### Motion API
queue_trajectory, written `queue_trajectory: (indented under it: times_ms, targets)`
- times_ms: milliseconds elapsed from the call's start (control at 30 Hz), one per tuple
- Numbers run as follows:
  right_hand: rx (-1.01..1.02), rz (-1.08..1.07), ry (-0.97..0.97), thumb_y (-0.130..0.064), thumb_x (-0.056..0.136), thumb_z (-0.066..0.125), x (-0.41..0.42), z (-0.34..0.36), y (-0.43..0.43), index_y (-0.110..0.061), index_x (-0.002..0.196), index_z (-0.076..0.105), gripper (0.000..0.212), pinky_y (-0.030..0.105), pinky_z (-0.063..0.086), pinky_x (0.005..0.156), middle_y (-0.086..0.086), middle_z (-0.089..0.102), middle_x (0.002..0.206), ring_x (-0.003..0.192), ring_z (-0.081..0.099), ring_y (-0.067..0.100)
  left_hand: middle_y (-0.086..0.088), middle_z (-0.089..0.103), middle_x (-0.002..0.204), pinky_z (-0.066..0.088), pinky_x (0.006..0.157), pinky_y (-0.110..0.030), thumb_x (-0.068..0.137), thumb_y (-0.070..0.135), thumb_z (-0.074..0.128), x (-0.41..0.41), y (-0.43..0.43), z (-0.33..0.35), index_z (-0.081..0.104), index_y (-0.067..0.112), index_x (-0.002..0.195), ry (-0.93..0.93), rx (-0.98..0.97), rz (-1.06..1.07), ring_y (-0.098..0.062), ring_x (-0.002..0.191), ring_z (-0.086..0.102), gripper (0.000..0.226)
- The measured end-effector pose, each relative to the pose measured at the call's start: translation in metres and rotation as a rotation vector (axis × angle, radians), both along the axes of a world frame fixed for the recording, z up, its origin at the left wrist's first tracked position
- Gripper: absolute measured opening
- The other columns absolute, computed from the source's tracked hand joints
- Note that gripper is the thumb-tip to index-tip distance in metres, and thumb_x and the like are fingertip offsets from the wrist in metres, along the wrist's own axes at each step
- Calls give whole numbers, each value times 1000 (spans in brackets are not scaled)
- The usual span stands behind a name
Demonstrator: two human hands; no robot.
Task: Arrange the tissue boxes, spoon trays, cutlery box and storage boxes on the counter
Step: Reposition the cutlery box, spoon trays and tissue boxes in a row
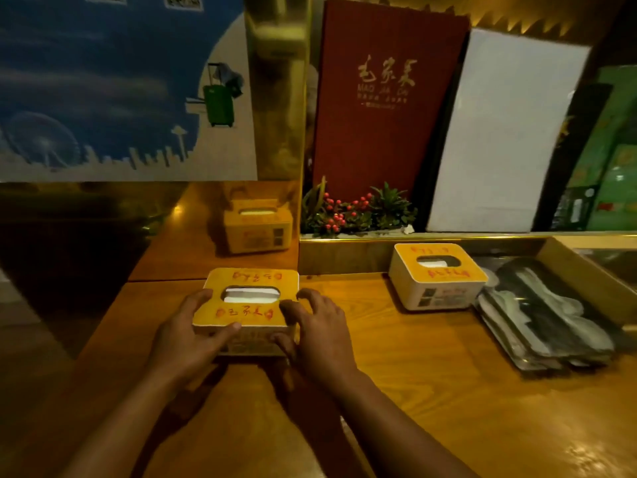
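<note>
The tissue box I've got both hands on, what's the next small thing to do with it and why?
Probably slide the near tissue box back until it meets the gold wall panel, then let go. Your left hand and right hand grip its two ends. It sits on the counter, nearer you than the second tissue box, which stands by the back ledge. That would line them up.

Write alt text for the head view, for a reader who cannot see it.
Both bare hands, left hand and right hand, grip the sides of a yellow-topped tissue box on a wooden counter. A second tissue box stands further right, beside stacked dark spoon trays; menus lean behind.
</note>
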State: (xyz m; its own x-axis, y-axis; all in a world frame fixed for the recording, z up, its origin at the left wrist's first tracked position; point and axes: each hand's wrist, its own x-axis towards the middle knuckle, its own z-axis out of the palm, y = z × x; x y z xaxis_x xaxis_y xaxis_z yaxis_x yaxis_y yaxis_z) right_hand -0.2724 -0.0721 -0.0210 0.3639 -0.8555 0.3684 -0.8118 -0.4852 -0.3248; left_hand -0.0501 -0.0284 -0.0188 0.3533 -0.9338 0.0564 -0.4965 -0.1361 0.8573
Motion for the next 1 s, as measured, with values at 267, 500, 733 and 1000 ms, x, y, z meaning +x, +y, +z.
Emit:
queue_trajectory:
  times_ms: [267, 500, 733, 1000]
  targets:
    - [-52, -171, 147, -54, 86, 63, -98, 6, -42, -31, 131, 52, 52, 51, 36, 110, 4, 46, 148, 139, 34, 31, -4, 56, 143, 57, 86, -41, 81, 23, 82, -90, -48, -7, 49, 33, 144, 27, -61, -137, -24, 122, 56, 72]
    - [-77, -277, 208, -51, 86, 64, -148, 8, -69, -26, 129, 56, 50, 54, 28, 115, 8, 43, 152, 144, 27, 34, -5, 55, 145, 59, 84, -33, 88, 17, 76, -152, -88, -2, 51, 32, 144, 98, -69, -168, -24, 125, 56, 63]
    - [-77, -353, 142, -45, 82, 73, -167, 6, -83, -22, 123, 63, 48, 54, 40, 107, 10, 50, 144, 138, 37, 34, -8, 56, 143, 59, 87, -40, 88, 18, 76, -178, -109, 1, 51, 33, 144, 57, -55, -152, -27, 124, 57, 64]
    - [-84, -333, 89, -44, 84, 71, -173, 3, -88, -21, 129, 60, 52, 47, 43, 102, 5, 56, 133, 128, 47, 27, -8, 54, 144, 59, 85, -37, 88, 18, 75, -188, -114, -1, 50, 35, 143, 70, -47, -131, -27, 123, 57, 63]
